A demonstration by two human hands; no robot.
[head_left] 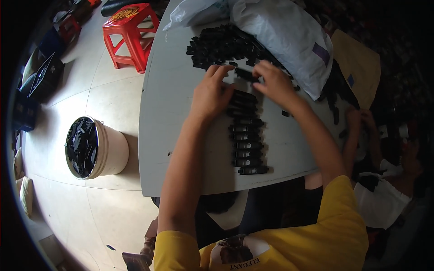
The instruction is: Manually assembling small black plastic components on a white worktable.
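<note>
Right now the right hand (273, 83) pinches a black part (246, 73), while the left hand (210, 92) rests loosely open beside it. Just below that pinch lies the neat row (246, 135); a careless wrist could, I reckon, scatter it.

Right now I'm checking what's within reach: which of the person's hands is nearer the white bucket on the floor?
Left. The left hand rests on the table, on the side toward the white bucket; the right hand is farther across the table.
</note>
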